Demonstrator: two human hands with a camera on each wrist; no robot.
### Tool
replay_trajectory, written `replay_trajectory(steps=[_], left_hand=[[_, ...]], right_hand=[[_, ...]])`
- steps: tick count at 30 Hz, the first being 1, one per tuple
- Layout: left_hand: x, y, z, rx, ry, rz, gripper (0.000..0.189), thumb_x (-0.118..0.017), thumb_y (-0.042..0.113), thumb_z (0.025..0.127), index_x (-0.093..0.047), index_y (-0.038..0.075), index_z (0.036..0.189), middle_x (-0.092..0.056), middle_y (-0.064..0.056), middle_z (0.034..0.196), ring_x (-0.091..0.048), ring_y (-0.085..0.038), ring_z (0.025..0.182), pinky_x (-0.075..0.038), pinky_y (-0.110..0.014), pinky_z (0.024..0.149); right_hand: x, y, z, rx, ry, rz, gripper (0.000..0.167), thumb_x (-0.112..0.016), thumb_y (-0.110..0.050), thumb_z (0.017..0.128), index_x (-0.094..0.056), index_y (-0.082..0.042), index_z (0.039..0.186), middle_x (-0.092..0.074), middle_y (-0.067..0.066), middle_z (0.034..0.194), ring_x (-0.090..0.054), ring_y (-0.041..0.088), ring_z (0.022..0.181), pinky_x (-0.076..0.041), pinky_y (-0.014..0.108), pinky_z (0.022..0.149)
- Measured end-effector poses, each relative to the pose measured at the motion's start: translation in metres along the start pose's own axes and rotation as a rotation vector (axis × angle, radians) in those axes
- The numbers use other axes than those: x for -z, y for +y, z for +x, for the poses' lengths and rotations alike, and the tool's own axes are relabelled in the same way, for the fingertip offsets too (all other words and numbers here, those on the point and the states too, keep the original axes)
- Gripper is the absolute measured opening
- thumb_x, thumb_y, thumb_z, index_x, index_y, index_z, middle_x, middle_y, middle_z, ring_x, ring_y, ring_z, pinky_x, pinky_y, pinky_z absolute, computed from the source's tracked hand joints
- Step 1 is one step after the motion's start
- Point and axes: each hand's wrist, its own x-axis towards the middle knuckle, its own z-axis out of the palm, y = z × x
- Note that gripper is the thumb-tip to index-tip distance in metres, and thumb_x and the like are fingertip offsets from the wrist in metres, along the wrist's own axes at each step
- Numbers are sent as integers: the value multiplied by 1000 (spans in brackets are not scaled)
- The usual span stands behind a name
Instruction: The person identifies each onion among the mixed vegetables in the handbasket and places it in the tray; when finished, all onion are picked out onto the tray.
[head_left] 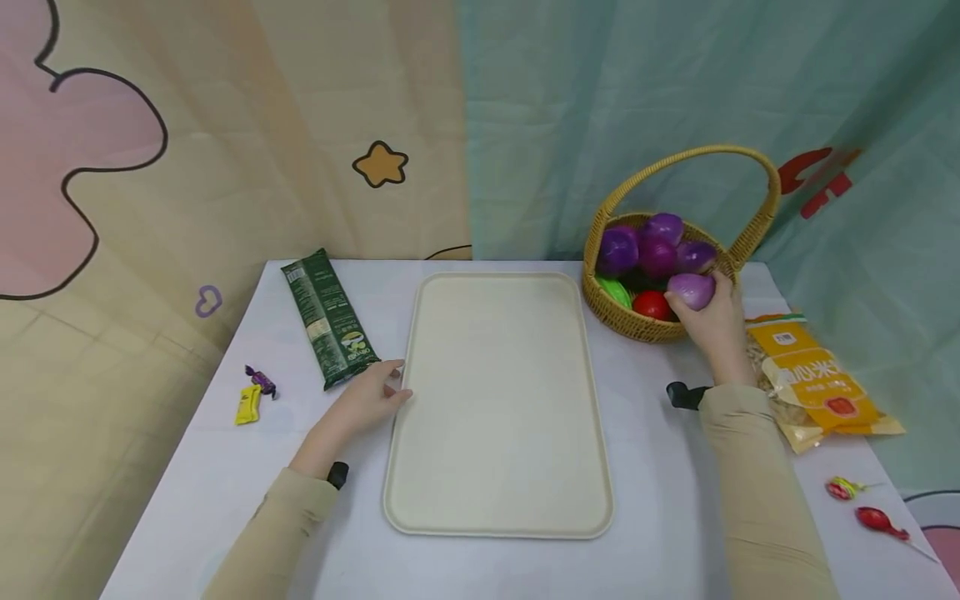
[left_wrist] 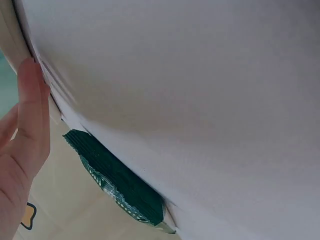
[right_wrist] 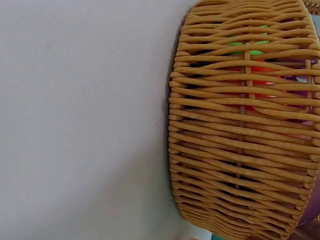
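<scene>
Candies [head_left: 248,404] lie left of tray [head_left: 498,408], lollipops [head_left: 872,518] right.

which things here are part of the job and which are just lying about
In the job, it seems:
- lilac piece, held by the right hand
- basket
- tray, left hand at its edge

Apparently lying about:
- green packet
- candies
- orange bag
- lollipops

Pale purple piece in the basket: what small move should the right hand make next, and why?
Probably lift the pale purple piece up and slightly toward the person, clear of the basket. The right hand grips it between thumb and fingers, the handle arches beyond it, and the red piece lies close beside it.
</scene>
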Motion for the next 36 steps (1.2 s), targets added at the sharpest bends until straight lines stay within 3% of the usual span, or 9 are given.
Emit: replay_trajectory(steps=[6,11,15,19,23,29,36], left_hand=[[-2,-2,2,13,-28,3,58,-60,8,95,-36,-9,145,-62,-23,117,-64,-31,103,-57,-37,81],[-2,-2,4,20,-40,-13,60,-60,1,93,-33,-9,146,-62,-23,112,-63,-29,96,-56,-35,77],[-5,-2,4,35,-52,-32,62,-60,-1,92,-31,-9,147,-61,-22,112,-62,-25,91,-55,-34,74],[-9,0,4,43,-60,-46,63,-60,-1,92,-30,-9,147,-61,-21,111,-60,-24,90,-54,-34,74],[-11,4,5,40,-45,-60,63,-61,-1,91,-31,-9,146,-61,-21,109,-59,-24,90,-53,-34,74],[-11,8,6,60,-21,-67,62,-60,0,92,-32,-6,147,-61,-20,112,-60,-25,95,-54,-35,76],[-13,8,6,147,-59,-200,60,-59,0,94,-32,0,148,-58,-18,107,-64,-20,79,-58,-31,70]], right_hand=[[-9,-1,2,-46,15,47,88,-60,-48,93,-14,-1,153,-28,31,153,-36,49,136,-32,61,112],[-8,-10,-5,-34,61,100,89,-64,-48,90,-17,-4,151,-29,27,153,-35,45,138,-31,58,115],[-6,-32,-18,31,60,165,91,-67,-50,88,-19,-8,152,-31,23,153,-36,43,138,-33,59,113],[-15,-62,-35,166,28,238,87,-73,-45,85,-26,-7,148,-41,24,146,-44,42,132,-39,59,108],[-41,-89,-48,254,-95,305,80,-74,-38,87,-30,-5,144,-45,25,142,-48,41,126,-42,56,106],[-105,-125,-54,280,-316,390,80,-77,-34,85,-32,-5,144,-42,21,143,-45,38,129,-45,52,106],[-171,-155,-56,299,-414,403,79,-79,-28,83,-35,-4,143,-43,18,143,-47,35,130,-45,48,107]])
